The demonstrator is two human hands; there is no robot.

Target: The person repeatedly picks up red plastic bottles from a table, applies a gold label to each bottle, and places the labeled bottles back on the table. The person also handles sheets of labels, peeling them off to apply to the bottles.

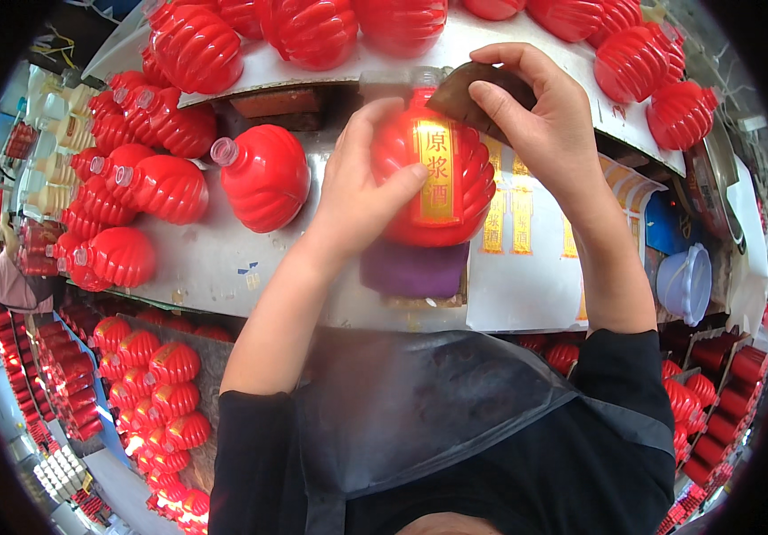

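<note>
A red ribbed bottle [477, 201] with a clear neck lies on the workbench in front of me, its neck pointing away. Along its upper face runs a gold label [437, 165] with red characters. My left hand [361, 174] is wrapped round the bottle's left side, the thumb pressing on the label. Between the thumb and fingers of my right hand [544, 111] is a flat dark brown scraper-like piece [482, 94], its edge at the label's top near the neck. Purple cloth [415, 267] lies beneath the bottle's near side.
A white sheet with more gold labels [522, 209] lies right of the bottle. A loose red bottle [263, 178] and several others stand at the left. More red bottles [308, 31] line a raised white shelf [491, 45] at the back. A pale blue bucket [685, 283] is at far right.
</note>
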